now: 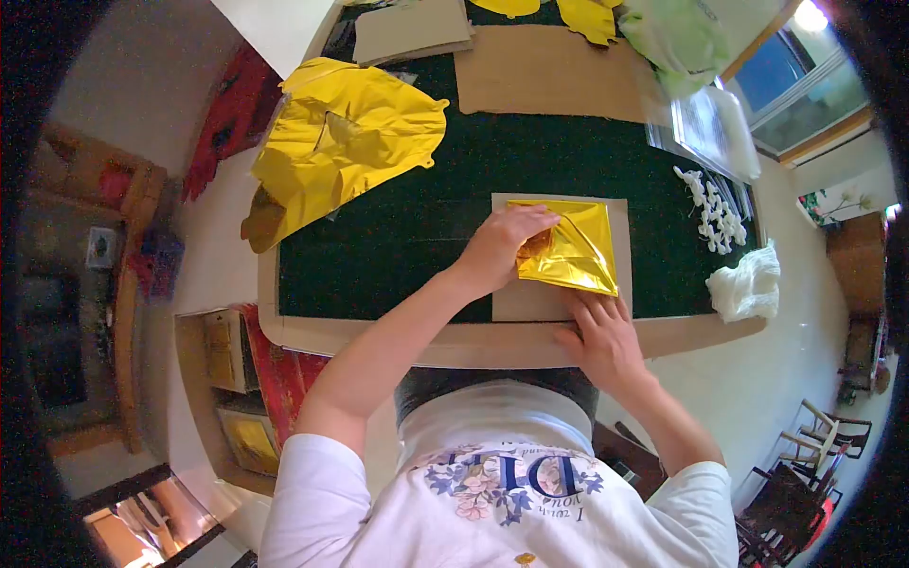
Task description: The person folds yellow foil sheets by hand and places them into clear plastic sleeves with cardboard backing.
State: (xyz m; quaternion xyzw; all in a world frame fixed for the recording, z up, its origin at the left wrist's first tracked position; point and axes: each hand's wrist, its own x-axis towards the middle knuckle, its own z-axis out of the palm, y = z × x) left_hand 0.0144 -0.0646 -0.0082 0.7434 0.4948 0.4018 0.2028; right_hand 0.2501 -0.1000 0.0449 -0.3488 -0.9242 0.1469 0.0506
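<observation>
A shiny gold foil piece (pixel 579 248), folded into a rough square with creases, lies on a grey-brown card (pixel 519 303) near the table's front edge. My left hand (pixel 507 244) rests at the foil's upper left side, its fingers bent together over it; what lies under the palm is hidden. Along the lower edge of the foil is my right hand (pixel 606 341), with fingers stretched out and fingertips touching the foil's lower corner and the card. The thumb of that hand points left over the table edge.
Flat yellow foil pieces (pixel 355 142) lie at the left. A stack of cards (pixel 414 33) and a brown sheet (pixel 549 74) are at the back. On the right are clear plastic bags (pixel 715 133), small white pieces (pixel 717 216) and a white cloth (pixel 745 284).
</observation>
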